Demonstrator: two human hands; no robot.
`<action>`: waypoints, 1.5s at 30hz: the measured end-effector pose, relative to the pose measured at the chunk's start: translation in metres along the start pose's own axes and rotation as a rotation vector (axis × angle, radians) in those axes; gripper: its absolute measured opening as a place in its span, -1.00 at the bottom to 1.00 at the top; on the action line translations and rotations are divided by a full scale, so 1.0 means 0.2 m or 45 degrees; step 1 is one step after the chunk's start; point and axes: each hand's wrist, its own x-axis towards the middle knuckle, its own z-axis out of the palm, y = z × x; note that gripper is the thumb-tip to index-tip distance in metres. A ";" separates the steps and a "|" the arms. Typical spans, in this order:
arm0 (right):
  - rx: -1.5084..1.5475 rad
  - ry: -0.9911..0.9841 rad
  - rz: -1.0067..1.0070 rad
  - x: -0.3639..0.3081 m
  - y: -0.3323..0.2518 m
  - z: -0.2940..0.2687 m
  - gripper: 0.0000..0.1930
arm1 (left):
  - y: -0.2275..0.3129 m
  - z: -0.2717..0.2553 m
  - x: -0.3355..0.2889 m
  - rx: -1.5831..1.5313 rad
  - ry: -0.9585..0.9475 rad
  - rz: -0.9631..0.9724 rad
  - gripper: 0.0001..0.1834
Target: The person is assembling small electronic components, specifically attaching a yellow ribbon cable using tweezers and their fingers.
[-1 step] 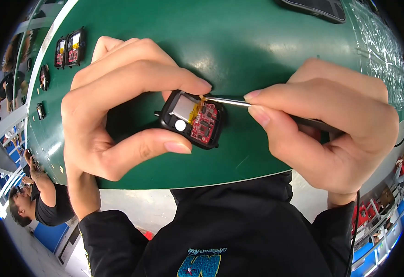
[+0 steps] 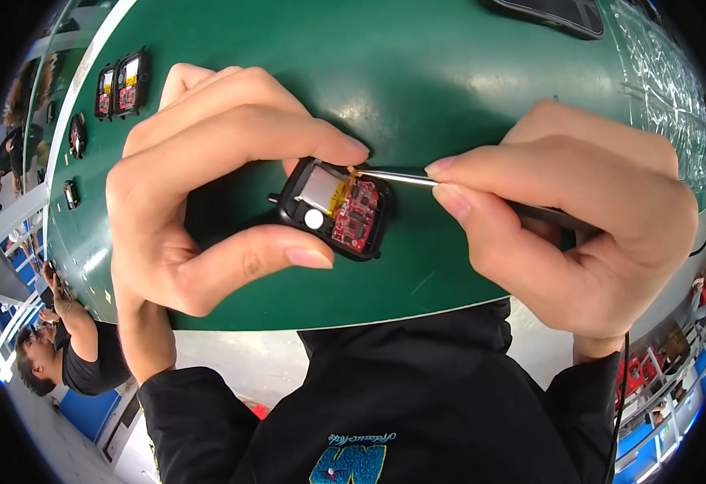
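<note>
My left hand (image 2: 199,177) pinches a small black plastic housing (image 2: 288,211) between thumb and fingers, just above the table. Its open side faces up. Inside lie a silver battery pouch (image 2: 320,187), yellow tape (image 2: 341,196), a red circuit board (image 2: 357,218) and a round white dot (image 2: 314,219). My right hand (image 2: 578,218) grips slim metal tweezers (image 2: 401,177) between thumb and index finger. Their tip meets the housing's upper edge by the end of the yellow tape, close to my left fingertip. Whether the tip holds anything is too small to tell.
On the green table (image 2: 417,89), two similar opened housings (image 2: 131,83) sit at the far left, with small dark parts (image 2: 77,135) nearer. A black phone-like device (image 2: 558,16) lies at the far right beside clear plastic wrap (image 2: 667,97). Another person (image 2: 87,347) sits at the left.
</note>
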 end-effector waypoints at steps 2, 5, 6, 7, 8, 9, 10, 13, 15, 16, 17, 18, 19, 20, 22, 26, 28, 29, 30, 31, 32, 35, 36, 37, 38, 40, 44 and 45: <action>0.015 -0.011 -0.002 0.00 0.00 0.00 -0.73 | -0.01 0.00 0.00 -0.006 -0.007 -0.001 -0.17; 0.036 -0.019 -0.009 0.01 0.02 0.01 -0.74 | -0.02 0.00 0.00 -0.006 -0.019 0.015 -0.17; 0.039 -0.015 -0.016 0.01 0.01 0.01 -0.75 | -0.02 0.01 0.00 -0.015 -0.013 0.034 -0.18; 0.040 -0.010 -0.014 0.01 0.01 0.01 -0.75 | -0.02 0.01 0.00 -0.024 -0.007 0.053 -0.20; 0.020 -0.001 -0.033 0.01 0.01 0.02 -0.75 | -0.01 0.01 0.00 -0.020 -0.010 0.052 -0.20; 0.001 0.007 -0.051 0.01 0.00 0.03 -0.75 | -0.01 0.00 -0.01 -0.010 -0.010 0.066 -0.21; 0.005 0.011 -0.053 0.01 0.00 0.03 -0.75 | -0.01 0.00 -0.01 0.001 -0.010 0.078 -0.23; 0.004 0.071 -0.140 0.01 0.03 0.04 -0.74 | -0.01 0.00 0.00 0.001 -0.012 0.103 -0.25; 0.011 0.095 -0.199 0.01 0.05 0.04 -0.73 | -0.01 0.00 0.00 0.003 -0.006 0.109 -0.26; 0.011 0.097 -0.201 0.00 0.05 0.03 -0.73 | -0.02 0.00 0.00 0.002 0.001 0.114 -0.27; 0.004 0.089 -0.202 0.00 0.05 0.03 -0.73 | -0.01 0.00 0.00 0.004 0.001 0.111 -0.27; -0.003 0.082 -0.203 -0.01 0.05 0.04 -0.73 | -0.01 0.00 0.01 0.004 -0.002 0.112 -0.28; 0.000 0.081 -0.205 -0.01 0.04 0.05 -0.73 | -0.01 0.00 0.01 0.003 -0.004 0.113 -0.30; 0.073 0.132 -0.165 -0.01 0.04 0.07 -0.72 | 0.00 0.00 0.01 0.004 -0.005 0.115 -0.30; 0.219 0.234 -0.086 -0.01 0.03 0.11 -0.72 | 0.00 0.01 0.01 -0.016 0.015 0.106 -0.31; 0.196 0.250 -0.136 0.00 0.04 0.07 -0.72 | -0.01 0.00 0.00 -0.011 0.023 0.125 -0.31; 0.036 0.163 -0.258 0.00 0.05 0.04 -0.72 | -0.01 0.00 0.00 -0.024 0.016 0.125 -0.32; 0.033 0.161 -0.241 -0.01 0.05 0.04 -0.73 | -0.01 0.00 0.00 -0.023 0.016 0.124 -0.32; 0.031 0.160 -0.224 -0.02 0.05 0.04 -0.73 | -0.01 0.00 0.00 -0.017 0.010 0.123 -0.32; 0.033 0.160 -0.225 -0.02 0.06 0.05 -0.73 | -0.01 0.00 0.00 -0.013 0.004 0.123 -0.32; 0.030 0.160 -0.220 -0.02 0.06 0.05 -0.73 | -0.01 0.00 0.01 -0.013 0.003 0.123 -0.32; 0.045 0.162 -0.215 -0.02 0.06 0.05 -0.74 | -0.01 0.00 0.01 -0.007 0.005 0.131 -0.32; 0.063 0.165 -0.218 -0.02 0.06 0.05 -0.74 | -0.01 0.00 0.00 -0.007 0.009 0.125 -0.31; 0.063 0.166 -0.219 -0.02 0.06 0.05 -0.74 | 0.00 0.00 0.00 -0.007 0.014 0.119 -0.31; 0.046 0.156 -0.219 -0.02 0.06 0.05 -0.74 | -0.01 0.00 0.00 -0.008 0.013 0.120 -0.31; 0.028 0.146 -0.219 -0.03 0.06 0.05 -0.74 | -0.01 0.01 0.00 0.004 0.020 0.119 -0.30; 0.045 0.154 -0.224 -0.02 0.05 0.05 -0.74 | 0.00 0.00 0.00 0.018 0.014 0.095 -0.28; 0.049 0.168 -0.217 -0.02 0.05 0.05 -0.74 | 0.00 0.01 0.00 0.007 0.017 0.086 -0.27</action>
